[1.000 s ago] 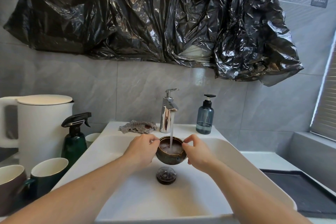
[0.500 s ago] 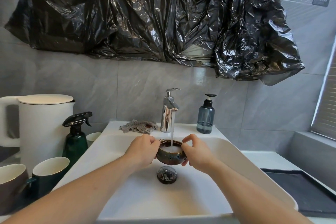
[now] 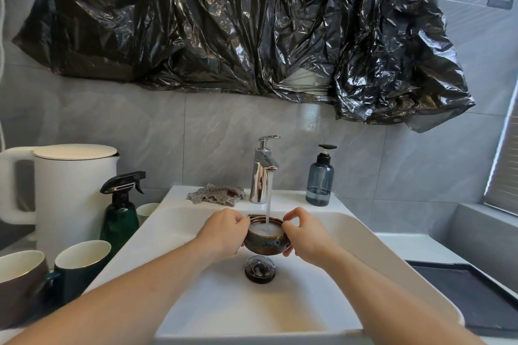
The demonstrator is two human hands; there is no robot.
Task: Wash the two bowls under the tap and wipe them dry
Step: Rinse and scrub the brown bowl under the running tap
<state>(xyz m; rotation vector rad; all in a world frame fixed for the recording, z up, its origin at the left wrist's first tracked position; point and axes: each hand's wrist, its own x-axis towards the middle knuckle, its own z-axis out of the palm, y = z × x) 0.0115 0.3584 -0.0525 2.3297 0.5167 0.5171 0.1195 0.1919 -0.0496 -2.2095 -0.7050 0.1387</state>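
Head view: left hand [image 3: 224, 231] and right hand [image 3: 304, 235] grip one brown bowl [image 3: 266, 242] by its sides at lower centre, over the sink [image 3: 350, 235] drain — under the running tap [image 3: 263, 169]. Bowl is brimful of foamy water. Risk: wet glaze slips, bowl drops and chips; overflow splashes. Second bowl not clearly visible. Cloth [image 3: 215, 194] sits left of tap; mugs [image 3: 81, 258] lower left look empty.

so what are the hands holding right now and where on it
Both hold the brown bowl under the tap: left hand grips its left rim and side, right hand its right rim and side.
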